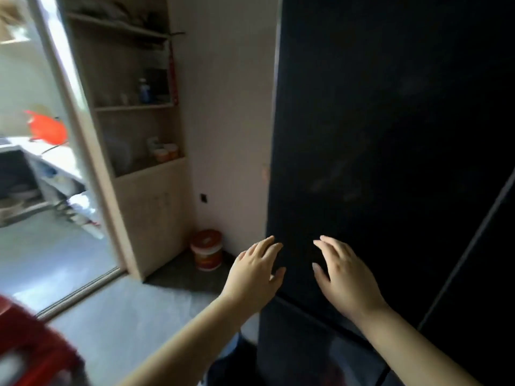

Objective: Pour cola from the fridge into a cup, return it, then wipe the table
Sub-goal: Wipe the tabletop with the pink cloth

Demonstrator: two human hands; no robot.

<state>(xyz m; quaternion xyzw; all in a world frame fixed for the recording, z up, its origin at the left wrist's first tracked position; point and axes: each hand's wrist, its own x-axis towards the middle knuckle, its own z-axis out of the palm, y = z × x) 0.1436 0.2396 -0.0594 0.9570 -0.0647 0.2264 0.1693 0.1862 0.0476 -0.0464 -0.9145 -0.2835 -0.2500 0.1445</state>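
A tall black fridge (390, 135) fills the right half of the head view, its doors closed, with a seam running across below my hands. My left hand (255, 274) is raised in front of the door's left edge, fingers apart, holding nothing. My right hand (344, 270) hovers just to its right over the dark door, also with fingers spread and nothing in it. Whether either hand touches the door I cannot tell. No cola, cup or cloth is in view.
A beige wall panel (231, 121) stands left of the fridge, with an orange-and-white bucket (206, 249) on the floor at its foot. Wooden shelves (133, 107) hold small items. A sliding glass door (55, 135) is at left. A blurred red object (30, 349) sits bottom left.
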